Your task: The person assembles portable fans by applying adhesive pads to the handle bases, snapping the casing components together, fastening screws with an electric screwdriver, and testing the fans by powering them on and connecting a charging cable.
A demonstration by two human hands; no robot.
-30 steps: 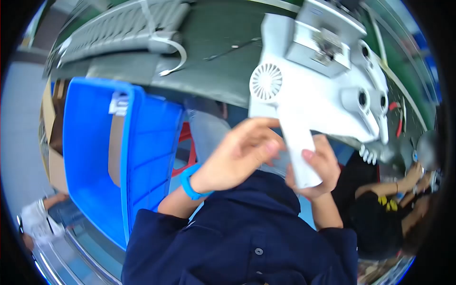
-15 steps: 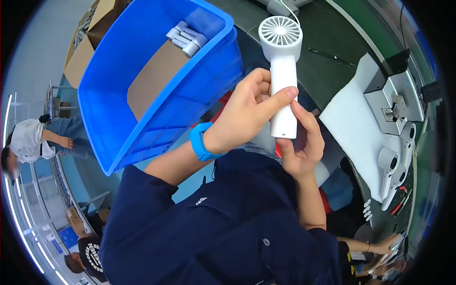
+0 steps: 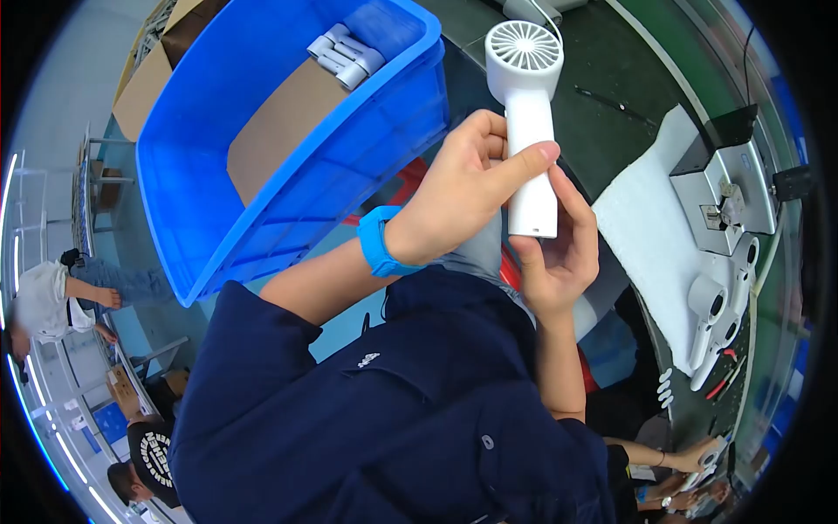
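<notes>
A white handheld fan (image 3: 531, 105) is held upright in front of me, its round slatted grille at the top. My left hand (image 3: 458, 192), with a blue band on the wrist, grips the handle from the left, thumb across its front. On the other side, my right hand (image 3: 563, 253) holds the lower handle, with its thumb near the bottom end and its fingers partly hidden behind. A small dark slot shows at the handle's bottom edge.
A blue bin (image 3: 349, 148) at the left holds cardboard (image 3: 284, 127) and grey-white parts (image 3: 346, 56). At right, a metal fixture (image 3: 724, 192) and more fans (image 3: 708, 299) lie by white foam (image 3: 650, 236). Red-handled pliers (image 3: 720, 384) lie near. Other people are at both sides.
Since one second ago the view has swung towards the bin, and the fan is now upright with both hands on it. Over the last half second the fan has shifted slightly up and right.
</notes>
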